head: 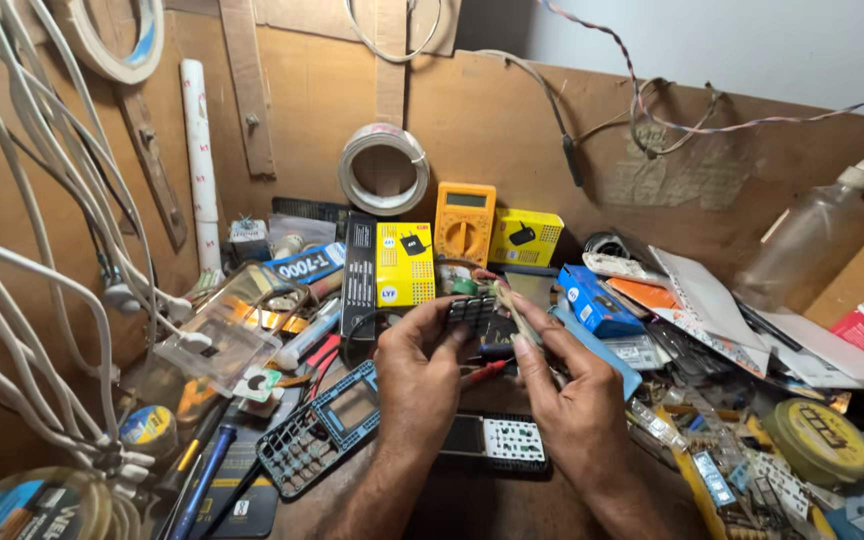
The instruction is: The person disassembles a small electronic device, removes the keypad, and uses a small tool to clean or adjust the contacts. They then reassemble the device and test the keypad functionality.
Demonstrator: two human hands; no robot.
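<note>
Black plastic phone point(497, 440) with a pale keypad lies flat nearest, below both hands. Left hand point(417, 375) pinches a dark gridded keypad panel point(472, 315); right hand point(572, 395) grips a thin brush point(514, 312). Beyond stands a boxy yellow multimeter point(465, 222).

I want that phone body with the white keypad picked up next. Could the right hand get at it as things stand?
Probably yes, once freed: the phone body lies uncovered on the bench just beneath the right hand, but its fingers now grip a thin brush against the dark keypad part.
</note>
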